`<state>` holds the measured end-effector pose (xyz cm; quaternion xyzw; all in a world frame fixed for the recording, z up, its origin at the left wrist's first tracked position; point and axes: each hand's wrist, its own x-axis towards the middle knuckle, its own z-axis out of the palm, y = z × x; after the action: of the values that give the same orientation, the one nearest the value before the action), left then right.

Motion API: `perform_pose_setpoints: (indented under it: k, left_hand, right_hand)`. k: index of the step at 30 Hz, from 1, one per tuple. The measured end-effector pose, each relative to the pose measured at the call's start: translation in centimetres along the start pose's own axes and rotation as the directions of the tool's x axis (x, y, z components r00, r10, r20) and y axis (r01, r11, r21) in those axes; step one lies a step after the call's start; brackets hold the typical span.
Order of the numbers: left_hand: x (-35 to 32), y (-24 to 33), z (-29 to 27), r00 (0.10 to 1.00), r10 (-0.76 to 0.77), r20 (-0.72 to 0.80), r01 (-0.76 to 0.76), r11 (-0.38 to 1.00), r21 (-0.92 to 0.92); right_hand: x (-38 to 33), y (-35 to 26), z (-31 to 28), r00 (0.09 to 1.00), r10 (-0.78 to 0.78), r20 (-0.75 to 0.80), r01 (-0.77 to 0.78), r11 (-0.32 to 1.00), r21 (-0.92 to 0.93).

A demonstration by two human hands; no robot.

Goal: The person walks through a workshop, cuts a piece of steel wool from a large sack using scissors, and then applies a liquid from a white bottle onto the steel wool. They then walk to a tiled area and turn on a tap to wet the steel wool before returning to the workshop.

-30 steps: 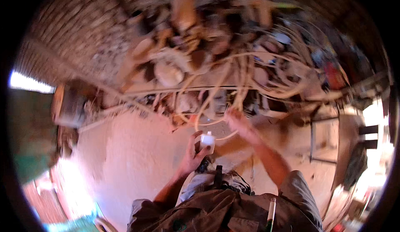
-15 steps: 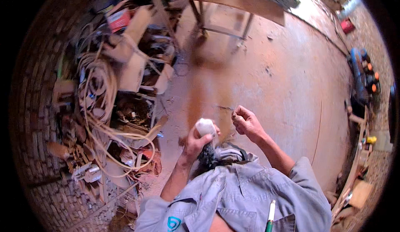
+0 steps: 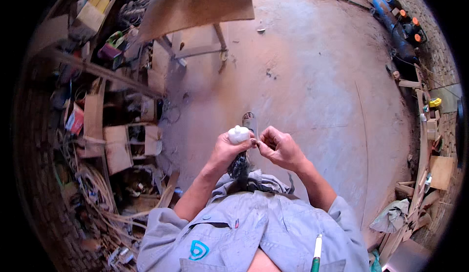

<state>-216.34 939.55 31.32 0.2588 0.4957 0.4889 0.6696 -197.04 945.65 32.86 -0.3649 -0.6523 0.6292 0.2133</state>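
My left hand (image 3: 227,151) is wrapped round a white rounded object (image 3: 238,134) with a small knob on top, perhaps a bottle. Its lower part is hidden by the fingers. Just below hangs something black and glossy (image 3: 238,166), like crumpled plastic; I cannot tell whether it joins the white thing. My right hand (image 3: 282,148) has its thumb and forefinger pinched together close against the left fingertips. Whatever lies in that pinch is too small to name. Both hands are in front of my grey work shirt (image 3: 244,223), above a sandalled foot (image 3: 249,119).
A board-topped table (image 3: 200,10) stands ahead to the left. Shelves with cardboard boxes (image 3: 117,147) and coiled strips (image 3: 95,179) line the left side. Along the right wall are a blue tank (image 3: 393,25), timber pieces (image 3: 415,140) and a crumpled sack (image 3: 391,215) on the dusty floor (image 3: 312,91).
The right hand has come left and down to meet the left hand, which still holds the white object. My view has swung to the right, and a foot now shows below.
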Motion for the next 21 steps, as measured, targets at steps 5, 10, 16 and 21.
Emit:
perform_pose_setpoints:
  k: [5,10,16,21]
  left_hand:
    - [11.8,3.4,2.6,0.986,-0.111,0.122,0.110,0.994,0.016]
    - [24.1,8.5,7.1,0.981,-0.092,0.170,0.085,0.995,0.049]
    - [37.8,13.4,13.1,0.932,-0.152,0.330,0.073,0.968,0.239]
    - [50.2,15.6,19.6,0.900,-0.215,0.379,0.094,0.945,0.313]
  right_hand:
    - [6.7,-0.2,-9.3,0.999,0.047,-0.024,-0.050,0.991,-0.127]
    - [14.0,0.3,-17.5,0.965,0.148,-0.216,-0.115,0.981,0.159]
    - [18.7,1.2,-27.1,0.920,0.218,-0.326,-0.103,0.937,0.334]
    - [23.9,2.1,-39.2,0.854,0.191,-0.483,-0.017,0.940,0.341]
